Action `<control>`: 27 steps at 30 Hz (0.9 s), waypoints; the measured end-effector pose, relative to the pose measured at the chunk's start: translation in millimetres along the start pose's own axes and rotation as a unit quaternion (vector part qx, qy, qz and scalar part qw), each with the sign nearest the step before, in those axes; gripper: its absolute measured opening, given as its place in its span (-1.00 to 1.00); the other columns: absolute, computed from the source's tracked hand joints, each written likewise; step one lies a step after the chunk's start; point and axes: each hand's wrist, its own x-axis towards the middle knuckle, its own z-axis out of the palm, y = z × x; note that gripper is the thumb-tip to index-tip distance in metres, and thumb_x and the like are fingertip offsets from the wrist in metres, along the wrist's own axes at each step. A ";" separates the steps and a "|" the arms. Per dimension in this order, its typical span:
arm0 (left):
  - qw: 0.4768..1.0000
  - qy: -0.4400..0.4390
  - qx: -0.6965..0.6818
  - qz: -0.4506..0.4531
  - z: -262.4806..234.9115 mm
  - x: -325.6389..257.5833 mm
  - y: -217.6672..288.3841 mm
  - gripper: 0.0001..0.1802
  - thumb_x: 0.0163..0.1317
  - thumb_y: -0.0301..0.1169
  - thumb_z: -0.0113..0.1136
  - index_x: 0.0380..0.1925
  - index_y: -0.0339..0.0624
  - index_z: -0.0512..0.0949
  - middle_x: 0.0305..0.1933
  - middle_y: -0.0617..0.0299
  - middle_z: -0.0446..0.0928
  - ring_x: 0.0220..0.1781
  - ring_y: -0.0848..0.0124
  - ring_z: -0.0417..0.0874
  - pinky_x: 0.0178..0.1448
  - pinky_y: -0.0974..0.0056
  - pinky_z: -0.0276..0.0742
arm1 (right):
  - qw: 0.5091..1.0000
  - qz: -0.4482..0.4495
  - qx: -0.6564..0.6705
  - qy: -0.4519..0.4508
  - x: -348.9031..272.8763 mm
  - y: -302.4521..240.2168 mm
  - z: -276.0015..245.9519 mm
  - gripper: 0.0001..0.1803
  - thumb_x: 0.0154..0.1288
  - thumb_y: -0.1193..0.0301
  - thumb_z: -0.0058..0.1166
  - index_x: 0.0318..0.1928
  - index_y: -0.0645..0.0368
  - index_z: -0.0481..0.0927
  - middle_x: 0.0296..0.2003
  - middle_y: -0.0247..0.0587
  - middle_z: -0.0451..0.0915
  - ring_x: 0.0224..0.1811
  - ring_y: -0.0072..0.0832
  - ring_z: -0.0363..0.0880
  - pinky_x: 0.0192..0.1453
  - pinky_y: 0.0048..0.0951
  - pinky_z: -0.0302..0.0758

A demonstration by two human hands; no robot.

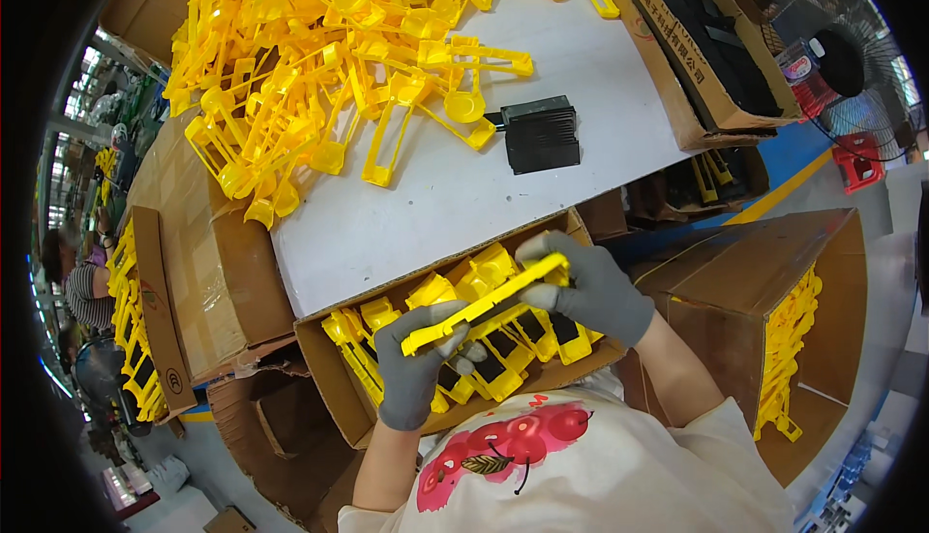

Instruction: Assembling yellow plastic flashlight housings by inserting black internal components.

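Both my hands wear grey gloves and hold a long yellow plastic part (455,328), seen edge-on and tilted up to the right. My left hand (414,366) grips its lower end. Fingers of my right hand (592,286) close round its upper end. A dark strip shows along the underside of the part. Right below is an open cardboard box (323,357) with several yellow parts (492,359) in it, many with black rectangular pieces on them. Beyond it, on the white table (387,233), lies a small stack of black rectangular sheets (544,142).
A large heap of yellow plastic parts (310,59) covers the table's far left. Back right stands a cardboard box (697,39) with black material. Another box (721,310) on the right holds yellow parts. A closed carton (208,262) stands left; a fan (852,49) is far right.
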 end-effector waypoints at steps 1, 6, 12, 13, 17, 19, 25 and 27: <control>1.000 -0.003 -0.001 -0.001 0.1 0.6 0.3 -0.69 0.16 -0.58 0.12 -0.08 -0.47 0.55 -0.37 0.01 0.62 -0.52 0.37 0.67 -0.53 0.48 0.56 | 0.978 0.136 0.135 -0.085 -4.5 -1.5 -1.3 -0.69 0.13 0.44 0.27 -0.12 0.20 0.51 -0.37 -0.24 0.61 -0.41 -0.56 0.64 -0.32 -0.59 0.56; 0.996 0.007 -0.051 -0.066 1.6 -0.4 -4.9 -0.70 0.13 -0.60 0.14 -0.11 -0.47 0.56 -0.40 0.05 0.61 -0.53 0.34 0.67 -0.54 0.47 0.54 | 0.998 0.057 0.016 -0.033 -11.7 8.3 5.8 -0.83 0.12 0.49 0.27 -0.27 0.23 0.57 -0.52 -0.28 0.62 -0.54 -0.64 0.61 -0.41 -0.62 0.54; 0.998 -0.007 0.056 0.007 -23.0 -5.6 -19.3 -0.73 0.14 -0.66 0.21 -0.12 -0.42 0.59 -0.32 0.09 0.64 -0.47 0.39 0.69 -0.46 0.42 0.58 | 0.990 0.041 -0.106 -0.082 -23.8 6.6 18.2 -0.75 0.06 0.32 0.37 -0.28 0.14 0.64 -0.58 -0.22 0.62 -0.56 -0.52 0.62 -0.41 -0.57 0.51; 0.995 -0.030 -0.015 -0.093 -32.5 -11.8 -11.1 -0.74 0.11 -0.69 0.22 -0.15 -0.42 0.61 -0.31 0.08 0.64 -0.46 0.38 0.69 -0.43 0.41 0.59 | 0.985 0.014 -0.128 -0.114 -26.4 4.8 19.1 -0.73 0.07 0.30 0.35 -0.24 0.12 0.63 -0.55 -0.23 0.63 -0.54 -0.51 0.63 -0.39 -0.57 0.52; 0.991 0.001 0.121 -0.064 -105.6 -30.3 21.4 -0.78 0.08 -0.68 0.19 -0.23 -0.38 0.61 -0.38 0.13 0.63 -0.51 0.43 0.65 -0.47 0.43 0.57 | 0.975 0.140 0.017 -0.174 -30.1 -12.5 14.4 -0.46 0.08 0.05 0.30 0.02 0.01 0.52 -0.38 -0.34 0.67 -0.45 -0.53 0.65 -0.33 -0.46 0.55; 0.966 0.044 0.239 -0.083 -138.9 -33.9 34.8 -0.83 0.09 -0.67 0.16 -0.28 -0.36 0.61 -0.42 0.17 0.62 -0.54 0.49 0.62 -0.49 0.46 0.53 | 0.983 0.130 -0.041 -0.127 -24.3 2.2 14.7 -0.46 0.09 0.10 0.31 0.05 0.01 0.52 -0.36 -0.38 0.67 -0.44 -0.56 0.64 -0.33 -0.51 0.55; 0.972 -0.053 0.199 0.116 -118.3 -22.4 40.0 -0.78 -0.05 -0.66 0.33 -0.32 -0.35 0.64 -0.24 0.07 0.69 -0.26 0.36 0.70 -0.16 0.31 0.61 | 0.991 0.018 -0.027 -0.130 -10.2 -15.9 16.4 -0.38 0.03 0.26 0.38 0.12 0.13 0.50 -0.04 -0.17 0.59 -0.20 -0.44 0.62 -0.13 -0.51 0.57; 0.935 -0.066 0.222 0.267 -88.4 -22.6 36.7 -0.78 -0.06 -0.56 0.38 -0.34 -0.34 0.64 -0.26 0.02 0.68 -0.27 0.29 0.72 -0.15 0.32 0.61 | 0.988 -0.111 -0.084 -0.069 -3.0 -21.8 27.7 -0.33 0.02 0.11 0.35 0.15 0.06 0.49 0.01 -0.17 0.57 -0.10 -0.38 0.61 -0.08 -0.44 0.58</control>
